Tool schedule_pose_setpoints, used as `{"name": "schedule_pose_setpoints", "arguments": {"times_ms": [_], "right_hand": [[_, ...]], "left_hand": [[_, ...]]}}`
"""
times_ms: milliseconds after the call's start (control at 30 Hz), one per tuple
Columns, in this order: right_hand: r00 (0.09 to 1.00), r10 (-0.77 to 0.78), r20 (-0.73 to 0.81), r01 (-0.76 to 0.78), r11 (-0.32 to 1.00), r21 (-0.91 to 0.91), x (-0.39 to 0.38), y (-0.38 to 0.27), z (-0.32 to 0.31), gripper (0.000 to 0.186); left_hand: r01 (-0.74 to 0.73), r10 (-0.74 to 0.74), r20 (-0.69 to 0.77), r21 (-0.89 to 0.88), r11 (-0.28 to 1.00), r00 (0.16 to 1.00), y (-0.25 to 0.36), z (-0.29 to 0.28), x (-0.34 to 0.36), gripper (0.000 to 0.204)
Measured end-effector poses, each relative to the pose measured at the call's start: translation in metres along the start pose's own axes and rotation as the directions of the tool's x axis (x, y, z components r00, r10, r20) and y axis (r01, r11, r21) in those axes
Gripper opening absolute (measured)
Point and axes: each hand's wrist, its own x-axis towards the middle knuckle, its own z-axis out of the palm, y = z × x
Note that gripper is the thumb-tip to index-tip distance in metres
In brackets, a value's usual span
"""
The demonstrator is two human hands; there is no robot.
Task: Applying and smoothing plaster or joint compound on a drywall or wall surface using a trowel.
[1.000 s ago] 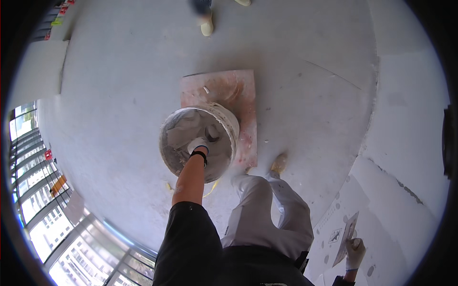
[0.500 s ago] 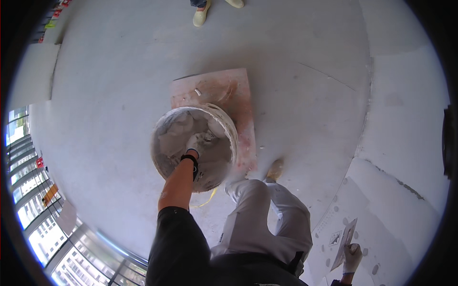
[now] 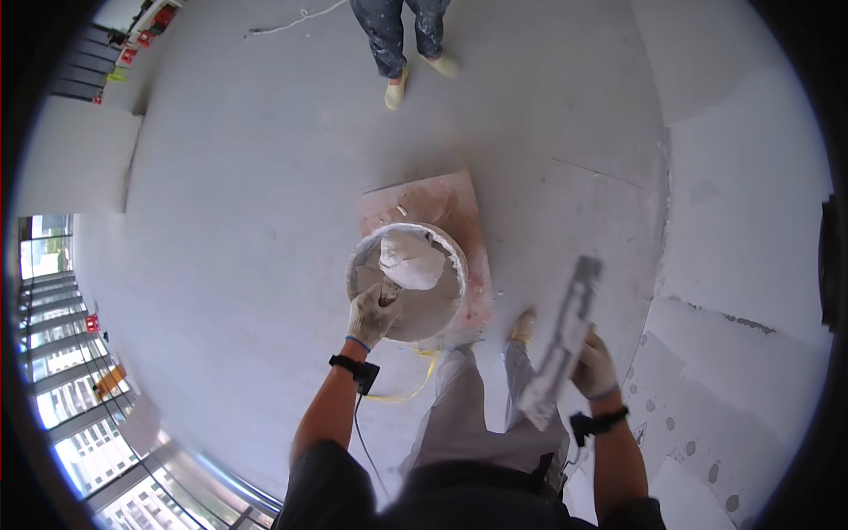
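My gloved left hand [image 3: 374,311] is closed on the handle of a scraper [image 3: 389,291], which carries a large lump of pale compound [image 3: 411,260] over the bucket [image 3: 456,279]. The bucket holds more grey compound and stands on a stained pinkish board [image 3: 473,221]. At the right, my gloved right hand [image 3: 590,362] grips a long flat trowel [image 3: 570,314], blurred and smeared with compound, held above my legs. Yellow strapping [image 3: 421,380] lies beside the bucket's lower edge.
Another person's legs [image 3: 389,35] in dark speckled trousers and light shoes are beyond the board. A white cord [image 3: 300,18] lies on the grey floor [image 3: 238,159]. Windows with railings run down the left, a white panel [image 3: 79,159] above them. A pale patched surface [image 3: 742,221] borders the right.
My left hand has lifted the scraper with a lump of compound out of the bucket. My right hand has raised the trowel upward and leftward. More of the other person's legs shows.
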Motion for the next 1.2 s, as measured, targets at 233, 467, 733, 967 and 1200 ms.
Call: {"name": "schedule_pose_setpoints", "arguments": {"times_ms": [233, 467, 733, 967, 1200], "right_hand": [[0.859, -0.321, 0.4, 0.224, 0.936, 0.271, -0.003, 0.064, 0.177, 0.033], [0.524, -0.461, 0.716, -0.582, 0.419, 0.697, -0.091, 0.003, 0.278, 0.036], [0.834, -0.397, 0.382, -0.107, 0.563, 0.82, -0.18, -0.083, 0.231, 0.04], [0.239, -0.971, -0.007, 0.714, 0.171, 0.678, -0.216, -0.1, 0.118, 0.032], [0.015, -0.799, -0.601, 0.81, -0.343, 0.476, -0.344, -0.006, -0.096, 0.041]], "left_hand": [[-0.112, 0.11, -0.019, -0.109, 0.988, 0.994, 0.206, -0.162, -0.095, 0.012], [-0.611, 0.632, -0.209, 0.162, 0.775, 0.746, 0.315, -0.226, -0.145, 0.037], [-0.854, 0.896, -0.083, 0.274, 0.442, 0.437, 0.362, -0.197, -0.151, 0.052], [-0.722, 0.869, -0.042, -0.578, 0.38, 0.492, 0.335, -0.122, -0.111, 0.048], [-0.838, 0.797, 0.259, 0.191, 0.511, 0.545, 0.405, -0.114, -0.188, 0.024]]}}
